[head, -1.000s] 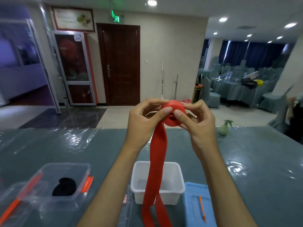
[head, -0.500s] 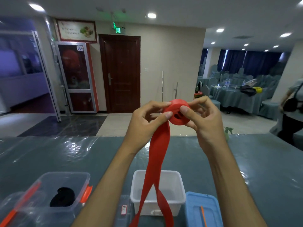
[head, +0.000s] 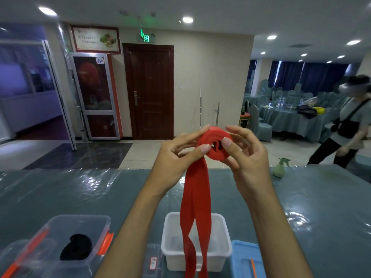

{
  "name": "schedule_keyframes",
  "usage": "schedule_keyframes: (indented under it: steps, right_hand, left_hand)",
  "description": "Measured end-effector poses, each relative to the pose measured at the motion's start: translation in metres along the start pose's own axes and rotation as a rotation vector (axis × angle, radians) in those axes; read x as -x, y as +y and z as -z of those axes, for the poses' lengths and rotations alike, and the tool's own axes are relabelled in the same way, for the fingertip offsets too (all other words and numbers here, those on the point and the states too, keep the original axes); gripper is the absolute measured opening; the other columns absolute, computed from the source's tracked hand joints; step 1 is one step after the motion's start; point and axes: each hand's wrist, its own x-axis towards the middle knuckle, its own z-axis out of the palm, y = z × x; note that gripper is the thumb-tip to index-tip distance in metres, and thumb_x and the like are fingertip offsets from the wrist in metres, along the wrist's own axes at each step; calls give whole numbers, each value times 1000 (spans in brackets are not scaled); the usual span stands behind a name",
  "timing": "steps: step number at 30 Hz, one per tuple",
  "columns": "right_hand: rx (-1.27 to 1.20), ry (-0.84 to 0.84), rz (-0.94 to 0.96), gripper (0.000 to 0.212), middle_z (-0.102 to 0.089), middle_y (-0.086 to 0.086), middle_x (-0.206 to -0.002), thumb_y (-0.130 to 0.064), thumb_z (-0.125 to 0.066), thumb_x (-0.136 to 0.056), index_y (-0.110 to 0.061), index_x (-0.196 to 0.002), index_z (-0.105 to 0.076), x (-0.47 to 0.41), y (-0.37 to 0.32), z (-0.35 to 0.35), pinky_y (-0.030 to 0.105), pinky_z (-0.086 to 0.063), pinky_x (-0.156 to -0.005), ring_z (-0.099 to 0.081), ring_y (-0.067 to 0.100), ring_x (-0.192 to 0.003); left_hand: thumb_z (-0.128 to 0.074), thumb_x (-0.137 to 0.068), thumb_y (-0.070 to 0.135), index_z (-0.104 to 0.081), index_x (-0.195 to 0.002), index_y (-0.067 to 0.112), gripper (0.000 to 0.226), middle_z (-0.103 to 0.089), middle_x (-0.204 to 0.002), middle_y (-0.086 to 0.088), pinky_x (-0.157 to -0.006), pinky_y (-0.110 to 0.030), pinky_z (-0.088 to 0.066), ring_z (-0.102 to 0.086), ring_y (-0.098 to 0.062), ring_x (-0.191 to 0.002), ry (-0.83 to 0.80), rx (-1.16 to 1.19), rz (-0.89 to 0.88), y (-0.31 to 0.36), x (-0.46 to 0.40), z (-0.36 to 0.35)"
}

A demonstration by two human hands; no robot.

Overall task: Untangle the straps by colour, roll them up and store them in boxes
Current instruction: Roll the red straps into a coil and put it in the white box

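Both hands grip one red roll (head: pixel 215 144) held up above the table's (head: pixel 60 193) middle: the right hand (head: pixel 247 157) cradles the coil with its fingers curled behind and its thumb pressed on the face by the hole, while the left hand (head: pixel 176 155) pinches the left rim between thumb and forefinger, where the loose strap (head: pixel 194 207) feeds in. That tail hangs doubled, with a twist low down, in front of the white box (head: pixel 222 251) at the near edge, and runs out of view below. To wind well, I judge the left fingers should flatten both plies and work out the twist before each turn, keeping light tension so the layers stack flush. A black roll (head: pixel 77 247) already lies in the clear box (head: pixel 80 219) at the near left corner; a blue lid (head: pixel 244 257) sits right of the white box.
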Motion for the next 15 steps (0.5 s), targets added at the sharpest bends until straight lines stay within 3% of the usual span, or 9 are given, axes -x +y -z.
schedule_keyframes:
  steps: [2, 6, 10, 15]
  right_hand:
    - [-40, -30, -45, 46, -76, 5, -112, -51, -94, -72, -25, -105, -75, 3, 5, -1, 37, -63, -83, -75, 24, -110]
    - [67, -40, -88, 41, -78, 5, -104, -40, -97, -69, -23, -91, -67, 3, 10, 4, 50, -66, -83, -78, 24, -105]
    - [43, 0, -35, 45, -78, 0, -111, -45, -95, -71, -29, -107, -74, 5, 14, 0, 38, -65, -79, -77, 19, -107]
    - [-20, -13, -118, 45, -78, 8, -107, -52, -99, -63, -27, -87, -69, 15, 22, -3, 40, -64, -81, -77, 25, -105]
  left_hand:
    - [-76, -96, 20, -72, -133, 32, 39, -78, -121, 8, -95, -16, -55, -74, -9, -114, -21, -11, -23, -2, -1, 5]
    - [-81, -93, 17, -76, -123, 20, 31, -80, -115, 7, -92, -21, -58, -76, -11, -111, 78, -79, -52, -12, 2, 4]
    - [-81, -90, 20, -78, -121, 19, 31, -81, -116, 2, -92, -20, -57, -77, -15, -111, 92, 70, 31, -20, 8, 3]
    - [-78, -95, 17, -76, -125, 21, 30, -80, -116, 7, -92, -19, -58, -76, -12, -111, 103, -8, -37, -19, 9, 5]
